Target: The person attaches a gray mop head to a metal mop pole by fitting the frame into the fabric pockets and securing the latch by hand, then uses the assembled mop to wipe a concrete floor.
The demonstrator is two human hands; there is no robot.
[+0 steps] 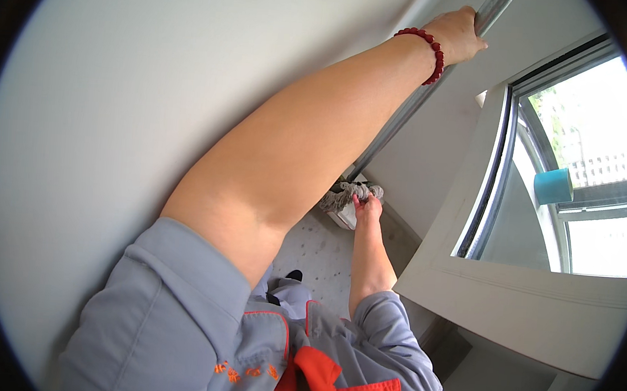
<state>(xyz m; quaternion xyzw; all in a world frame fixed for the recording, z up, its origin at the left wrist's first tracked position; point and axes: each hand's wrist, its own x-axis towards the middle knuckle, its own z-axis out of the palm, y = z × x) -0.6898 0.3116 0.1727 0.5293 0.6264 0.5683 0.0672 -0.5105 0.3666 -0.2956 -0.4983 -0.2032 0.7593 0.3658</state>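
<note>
A mop with a long metal handle (414, 104) slants from the upper right down to the floor by the wall. My left hand (457, 33), with a dark red bead bracelet (434, 48) at the wrist, is closed round the upper part of this handle. Low down, my right hand (368, 209) grips the grey string mop head (339, 196). Its fingers are pressed into the strands. Under the strands sits a white, box-like thing (344, 216), mostly covered, whose kind I cannot make out. My left forearm hides part of the handle.
A white wall (117, 94) runs close along my left side. At right are a white sill (510, 293) and a framed window (544, 219), with a blue cylindrical thing (554, 186) at the glass. The speckled grey floor (318, 257) lies below, with a dark shoe tip (294, 275).
</note>
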